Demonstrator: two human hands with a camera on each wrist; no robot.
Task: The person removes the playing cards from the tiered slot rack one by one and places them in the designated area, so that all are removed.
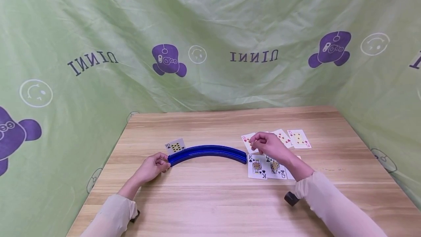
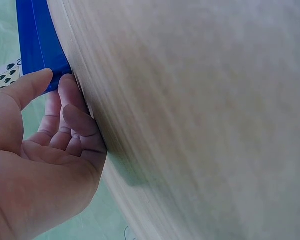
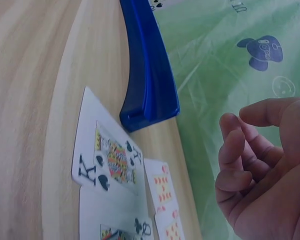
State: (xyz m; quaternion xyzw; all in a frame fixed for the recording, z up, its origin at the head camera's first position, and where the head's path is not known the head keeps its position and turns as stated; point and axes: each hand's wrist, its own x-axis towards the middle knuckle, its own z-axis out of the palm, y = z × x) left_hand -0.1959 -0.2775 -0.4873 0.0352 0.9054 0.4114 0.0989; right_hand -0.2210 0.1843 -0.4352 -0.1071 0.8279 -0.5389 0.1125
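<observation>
A blue curved card holder (image 1: pixel 210 150) lies across the middle of the table. At its left end, my left hand (image 1: pixel 152 165) grips it between thumb (image 2: pixel 35 86) and fingers. A ten of spades (image 1: pixel 175 145) shows behind that same end. My right hand (image 1: pixel 268 145) is raised over the cards at the right, its fingers loosely bent and nothing between them. Below it are a king of spades (image 1: pixel 256 166) and a queen of clubs (image 1: pixel 275 168), beside the holder's right end. The red nine (image 1: pixel 247 140) is partly hidden by this hand.
Farther back on the right lie another red heart card (image 1: pixel 282 136) and a five of diamonds (image 1: pixel 298 139). One more card (image 1: pixel 290 175) is mostly covered by the right forearm. A green printed curtain (image 1: pixel 210 83) hangs around the back and sides of the wooden table (image 1: pixel 210 200).
</observation>
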